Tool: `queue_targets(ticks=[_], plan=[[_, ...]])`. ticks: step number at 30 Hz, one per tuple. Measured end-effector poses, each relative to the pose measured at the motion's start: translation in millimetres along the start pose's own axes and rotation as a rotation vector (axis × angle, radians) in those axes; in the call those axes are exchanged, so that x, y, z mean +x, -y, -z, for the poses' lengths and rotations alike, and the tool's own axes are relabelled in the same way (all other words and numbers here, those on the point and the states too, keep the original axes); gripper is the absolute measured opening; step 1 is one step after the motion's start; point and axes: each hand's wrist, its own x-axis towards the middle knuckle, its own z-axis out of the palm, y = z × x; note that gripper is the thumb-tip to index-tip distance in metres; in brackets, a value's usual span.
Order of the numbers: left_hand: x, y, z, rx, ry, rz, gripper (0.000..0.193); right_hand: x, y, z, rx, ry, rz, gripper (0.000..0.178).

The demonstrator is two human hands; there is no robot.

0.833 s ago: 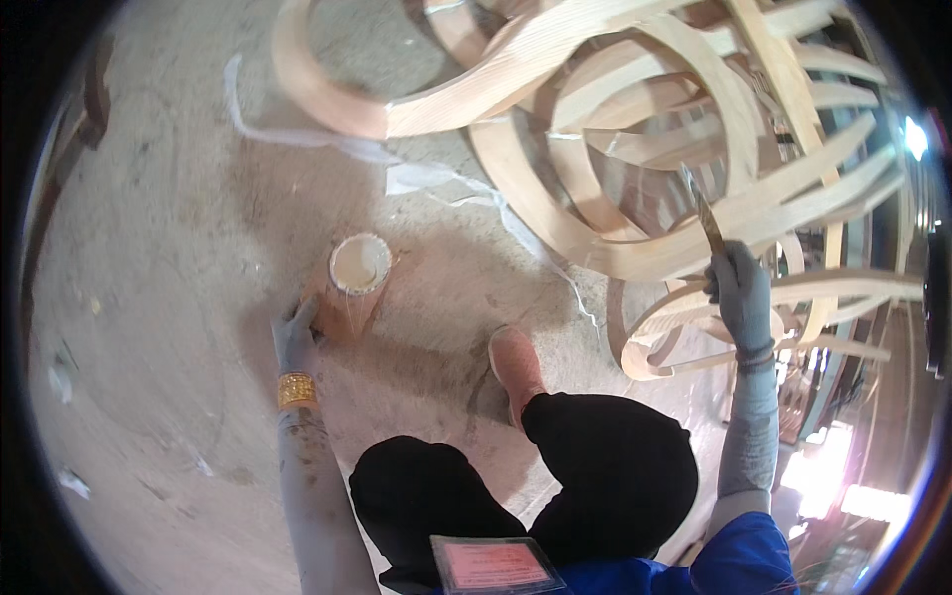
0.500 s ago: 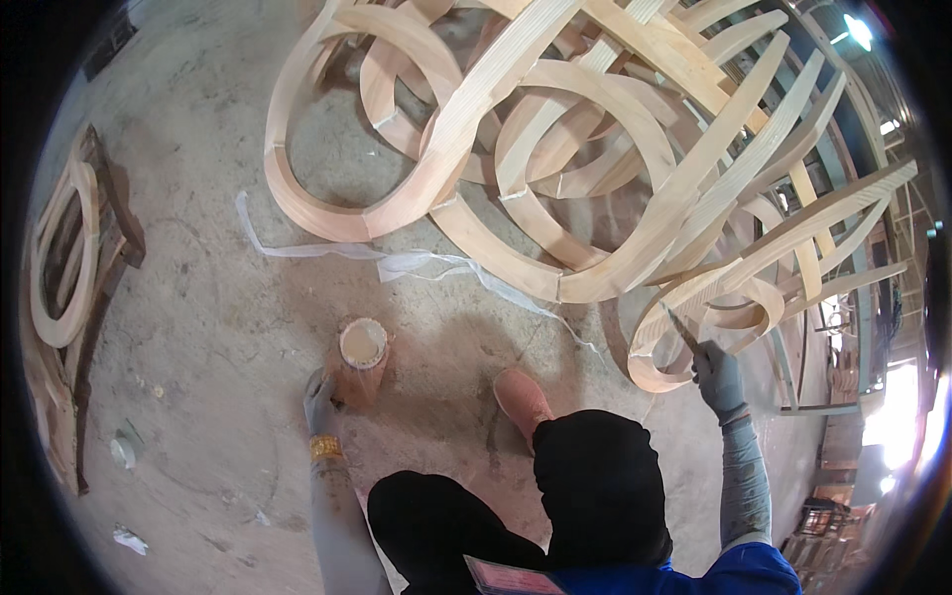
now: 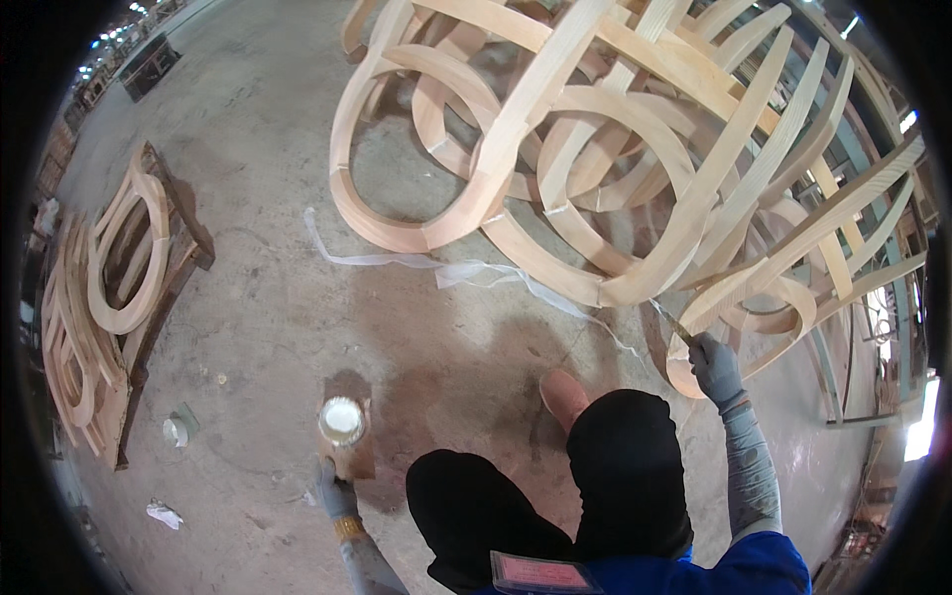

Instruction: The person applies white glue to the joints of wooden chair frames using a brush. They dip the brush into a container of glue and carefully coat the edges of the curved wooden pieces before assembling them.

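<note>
My gloved left hand (image 3: 335,491) grips the lower edge of a brown block-like holder (image 3: 355,462), with a round tub of white paste or glue (image 3: 342,420) on it. They are held over the floor, left of my knees. In my gloved right hand (image 3: 716,367) is a slim tool with a pale tip (image 3: 676,325), too small to tell whether brush or stick. Its tip points up and left, by the lower curve of a pale wooden frame with a round loop (image 3: 625,290). Whether the tip touches the wood I cannot tell.
Several looped wooden frames lean together in a stack (image 3: 476,188) ahead and to the right. A crumpled translucent plastic strip (image 3: 476,273) lies before them. More frames (image 3: 124,263) rest at the left, near a cut piece of clear plastic (image 3: 180,426) and a white scrap (image 3: 164,514).
My view has shifted, so the frames appear farther right. The holder and tub have moved left and nearer to me. The tool's tip has moved left from the right-hand loop toward the neighbouring frame.
</note>
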Motion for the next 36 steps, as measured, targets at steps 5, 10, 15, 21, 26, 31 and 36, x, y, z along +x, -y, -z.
queue_targets(ticks=[5,10,15,21,26,31,36], plan=[[-37,-7,27,-0.084,-0.053,-0.125,0.04,24,63,19,0.05,-0.097,0.231,0.013],[-58,-25,50,-0.138,-0.067,-0.136,0.04,31,185,45,0.616,0.124,0.14,0.015],[-52,-48,41,-0.189,-0.135,-0.162,0.038,53,241,60,0.726,0.223,0.17,0.021],[-27,-64,8,-0.256,-0.228,-0.183,0.036,86,224,1,0.722,0.301,0.172,0.02],[-10,-94,-23,-0.209,-0.191,-0.214,0.03,109,247,-69,0.767,0.534,0.197,0.014],[6,-143,-68,-0.089,-0.125,-0.175,0.017,150,280,-119,0.682,0.673,0.381,0.013],[-23,-168,-74,1.482,-0.235,-0.608,0.024,144,326,-127,0.497,0.763,0.678,0.015]])
